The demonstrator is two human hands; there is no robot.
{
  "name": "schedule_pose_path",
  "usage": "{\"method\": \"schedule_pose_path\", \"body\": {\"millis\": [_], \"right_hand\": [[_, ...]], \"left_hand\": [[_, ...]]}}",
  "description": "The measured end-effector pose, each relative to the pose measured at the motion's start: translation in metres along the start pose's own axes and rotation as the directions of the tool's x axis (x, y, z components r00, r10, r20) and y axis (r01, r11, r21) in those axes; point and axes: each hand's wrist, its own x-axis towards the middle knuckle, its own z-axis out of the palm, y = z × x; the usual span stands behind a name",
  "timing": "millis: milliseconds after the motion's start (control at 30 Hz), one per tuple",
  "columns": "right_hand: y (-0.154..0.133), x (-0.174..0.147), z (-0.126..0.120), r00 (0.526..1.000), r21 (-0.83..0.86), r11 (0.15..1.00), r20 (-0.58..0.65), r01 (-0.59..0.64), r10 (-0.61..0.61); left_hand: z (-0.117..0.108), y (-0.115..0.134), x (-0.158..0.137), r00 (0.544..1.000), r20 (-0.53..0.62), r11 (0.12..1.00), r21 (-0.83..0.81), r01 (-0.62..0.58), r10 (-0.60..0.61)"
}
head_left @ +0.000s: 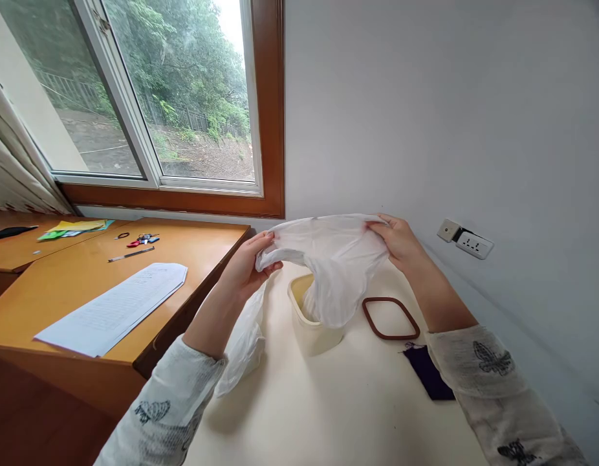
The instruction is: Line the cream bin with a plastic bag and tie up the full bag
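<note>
Hands with plastic bag above a cream bin, head view; clock directions are read from the bin, 12 being the far side. The white plastic bag is spread between both hands, centred near 1 o'clock, with its lower part drooping over the bin's mouth and partly inside it. The left hand, between 10 and 11 o'clock, has its fingers closed narrowly on the bag's left edge; the right hand, between 1 and 2 o'clock, pinches the right edge between thumb and fingers. The cream bin stands upright on the pale table. A brown ring-shaped frame lies flat at 3 o'clock, with a dark purple cloth at 4 o'clock, beside the right sleeve. More white plastic rests at 8 o'clock; whether it joins the bag cannot be told. On the wooden desk, paper sheets lie at 9 o'clock and keys near 10
</note>
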Motion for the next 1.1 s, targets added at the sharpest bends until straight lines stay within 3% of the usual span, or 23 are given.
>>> {"method": "schedule_pose_path", "body": {"millis": [133,200,233,300,333,400,433,500,567,633,800,900,967,1100], "right_hand": [[0.014,-0.011,0.0,0.961,-0.065,0.989,0.233,-0.136,0.147],[0.02,-0.016,0.0,0.945,-0.143,0.971,0.241,-0.192,0.222],[0.022,-0.018,0.002,0.959,-0.19,0.964,0.178,-0.185,0.219],[0.02,-0.024,0.008,0.997,-0.284,0.956,-0.044,-0.075,0.065],[0.016,-0.029,0.012,0.986,-0.321,0.947,-0.154,0.013,-0.066],[0.003,-0.041,0.024,0.926,-0.352,0.918,-0.25,0.184,-0.282],[-0.004,-0.048,0.031,0.928,-0.328,0.915,-0.202,0.236,-0.312],[-0.016,-0.061,0.044,0.975,-0.317,0.922,0.065,0.224,-0.214],[-0.021,-0.068,0.053,0.953,-0.401,0.898,0.298,0.18,-0.059],[-0.018,-0.067,0.057,0.92,-0.484,0.857,0.39,0.175,0.032],[0.001,-0.045,0.052,0.926,-0.446,0.868,0.375,0.218,-0.04],[0.006,-0.036,0.051,0.924,-0.391,0.876,0.356,0.283,-0.14],[0.009,-0.032,0.052,0.92,-0.381,0.87,0.348,0.314,-0.18],[0.017,-0.031,0.052,0.912,-0.263,0.927,0.38,0.268,-0.156]], "left_hand": [[0.005,-0.002,-0.009,0.999,0.034,0.999,0.008,0.039,-0.039],[0.009,-0.002,-0.012,0.998,0.058,1.0,-0.005,0.02,-0.02],[0.011,-0.001,-0.012,0.998,0.066,1.0,-0.011,0.001,0.0],[0.017,0.001,-0.011,0.997,0.07,0.999,-0.011,-0.036,0.036],[0.02,0.002,-0.01,0.996,0.069,0.999,-0.008,-0.049,0.049],[0.027,0.003,-0.009,0.995,0.07,0.997,0.006,-0.073,0.072],[0.031,0.002,-0.009,0.994,0.078,0.996,0.019,-0.084,0.082],[0.041,0.0,-0.012,0.988,0.115,0.992,0.054,-0.11,0.104],[0.051,-0.003,-0.018,0.976,0.181,0.985,0.096,-0.141,0.123],[0.06,-0.004,-0.026,0.956,0.267,0.974,0.149,-0.168,0.124],[0.059,-0.001,-0.038,0.909,0.415,0.916,0.35,-0.196,0.036],[0.039,-0.002,-0.026,0.939,0.296,0.847,0.442,-0.297,0.175],[0.021,-0.006,-0.013,0.933,0.19,0.751,0.555,-0.358,0.305],[-0.004,-0.018,0.006,0.951,0.301,0.56,0.777,-0.288,0.072]]}}
